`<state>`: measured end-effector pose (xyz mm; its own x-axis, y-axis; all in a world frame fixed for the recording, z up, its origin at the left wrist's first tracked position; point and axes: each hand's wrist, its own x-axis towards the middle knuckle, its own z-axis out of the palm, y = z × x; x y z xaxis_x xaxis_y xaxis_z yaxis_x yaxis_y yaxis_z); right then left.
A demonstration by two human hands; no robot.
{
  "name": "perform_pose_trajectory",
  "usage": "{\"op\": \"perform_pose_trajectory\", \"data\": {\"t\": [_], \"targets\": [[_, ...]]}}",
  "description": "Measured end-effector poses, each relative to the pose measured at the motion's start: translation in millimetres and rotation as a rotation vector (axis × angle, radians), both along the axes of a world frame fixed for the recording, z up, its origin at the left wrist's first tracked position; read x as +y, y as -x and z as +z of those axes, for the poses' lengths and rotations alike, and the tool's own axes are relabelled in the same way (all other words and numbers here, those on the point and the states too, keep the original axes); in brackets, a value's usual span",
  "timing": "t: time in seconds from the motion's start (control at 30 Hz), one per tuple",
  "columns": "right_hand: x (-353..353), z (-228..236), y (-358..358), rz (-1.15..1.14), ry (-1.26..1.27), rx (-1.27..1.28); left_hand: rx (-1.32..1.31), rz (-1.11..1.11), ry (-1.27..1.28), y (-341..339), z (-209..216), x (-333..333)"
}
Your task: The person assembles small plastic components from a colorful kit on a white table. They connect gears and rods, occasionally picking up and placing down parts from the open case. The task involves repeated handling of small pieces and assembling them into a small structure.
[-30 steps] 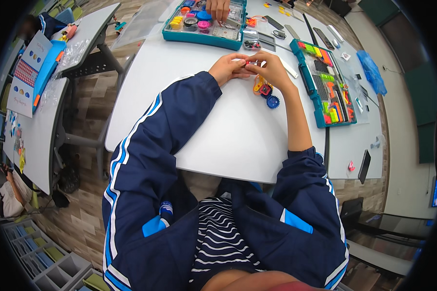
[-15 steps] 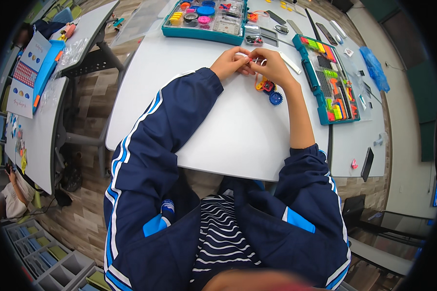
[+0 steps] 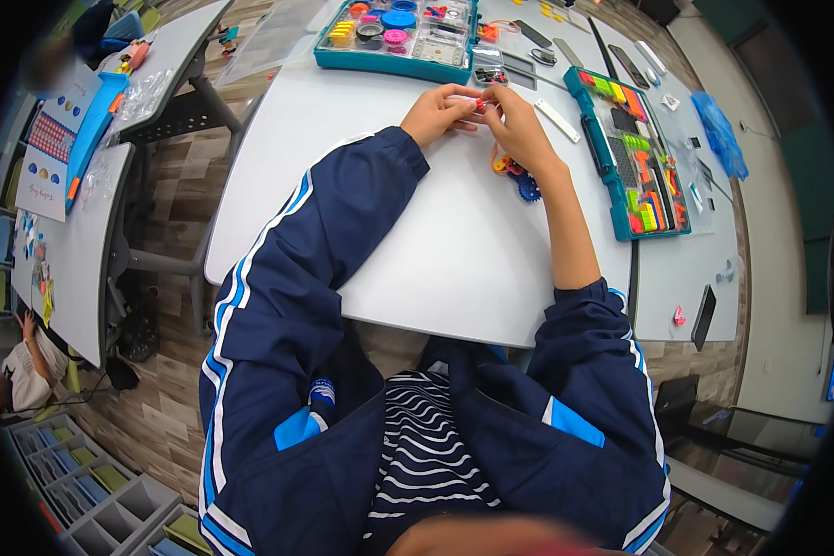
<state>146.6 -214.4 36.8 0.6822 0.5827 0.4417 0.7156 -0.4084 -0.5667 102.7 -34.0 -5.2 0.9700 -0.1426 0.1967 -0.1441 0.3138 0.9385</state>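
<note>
A small red piece (image 3: 480,107) is held up over the far part of the white table (image 3: 417,241), in between the two hands. It is pinched by the thumb and fingers of the left hand (image 3: 442,116). It is pinched from the right side by the fingertips of the right hand (image 3: 519,130) too, but just how each finger is set cannot be told, as the piece is so small. Under the right wrist, a blue toy gear (image 3: 528,189) and a yellow-orange part (image 3: 503,166) are partly hidden. To the right of the right hand, a white strip (image 3: 558,120) is laid on the table. Just past the hands, a little clear box (image 3: 491,80) is seen. Farther off, a teal case (image 3: 389,68) is filled with bright parts. On the right, another teal case (image 3: 623,222) is filled with colored blocks, and past it a blue plastic bag (image 3: 718,139) is seen.
</note>
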Motion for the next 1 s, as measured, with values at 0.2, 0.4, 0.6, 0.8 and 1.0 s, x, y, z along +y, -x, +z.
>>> {"op": "perform_pose_trajectory", "data": {"t": [0.2,0.4,0.6,0.8,1.0], "targets": [[-2.2,9.4,5.2,-0.031,0.141,0.174,0.033,0.127,0.023,-0.6,6.3,5.8],[5.7,-2.1,8.9,-0.044,0.196,0.015,-0.039,0.209,0.085,-3.6,0.2,4.5],[11.7,-7.9,14.9,-0.034,0.203,-0.106,-0.107,0.233,-0.106,0.0,-6.9,6.6],[8.0,-0.7,11.3,-0.029,0.137,0.335,-0.016,0.220,-0.167,11.9,-5.0,5.6],[4.1,-0.4,1.5,0.064,-0.082,0.601,0.023,0.154,-0.151,16.0,-1.3,10.6]]}}
